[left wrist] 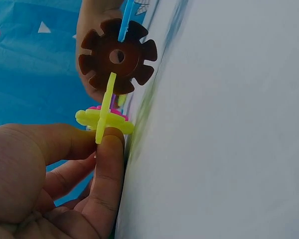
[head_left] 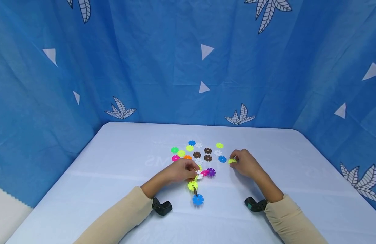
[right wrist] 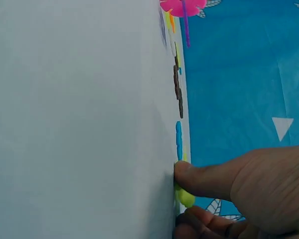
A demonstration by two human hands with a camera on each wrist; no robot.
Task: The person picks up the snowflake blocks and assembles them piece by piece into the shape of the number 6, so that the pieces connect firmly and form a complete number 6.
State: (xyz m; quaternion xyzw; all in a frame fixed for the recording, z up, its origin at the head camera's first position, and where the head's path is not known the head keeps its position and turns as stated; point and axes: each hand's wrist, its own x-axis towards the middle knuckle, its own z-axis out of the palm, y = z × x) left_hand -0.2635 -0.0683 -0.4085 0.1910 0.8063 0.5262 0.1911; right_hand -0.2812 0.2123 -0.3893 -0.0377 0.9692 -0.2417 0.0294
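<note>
My left hand (head_left: 182,169) pinches a chain of notched plastic discs joined slot to slot. In the left wrist view its thumb and finger grip a yellow disc (left wrist: 105,112), with a brown disc (left wrist: 97,57) and a blue disc beyond. From the head, the chain shows a white disc (head_left: 199,175), a purple disc (head_left: 211,172), a lower yellow disc (head_left: 192,185) and a blue disc (head_left: 198,199) hanging toward me. My right hand (head_left: 245,163) holds a loose yellow-green disc (right wrist: 186,197) between thumb and fingers, low at the white tabletop.
Loose discs lie on the white table (head_left: 297,162) beyond my hands: several in brown, white, yellow and other colours, among them a brown disc (head_left: 208,150), a green disc (head_left: 174,150) and a blue disc (head_left: 222,159). A blue patterned curtain (head_left: 163,67) stands behind.
</note>
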